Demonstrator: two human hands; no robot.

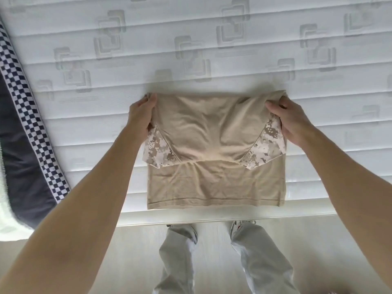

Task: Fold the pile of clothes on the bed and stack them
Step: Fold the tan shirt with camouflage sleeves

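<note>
A tan T-shirt (214, 132) with camouflage-print sleeves lies on the white mattress (191, 49) near its front edge. Its top half is doubled over the lower half, and the hem shows below the fold. My left hand (142, 115) grips the far left corner of the folded part. My right hand (290, 122) grips the far right corner, thumb on top of the cloth. Both sleeves are tucked in along the sides.
A dark garment with a black-and-white checkered band (27, 115) lies on the bed at the left, hanging over the edge. White fluffy cloth (6, 217) shows below it. My legs (212, 257) stand on pale floor against the bed's front edge.
</note>
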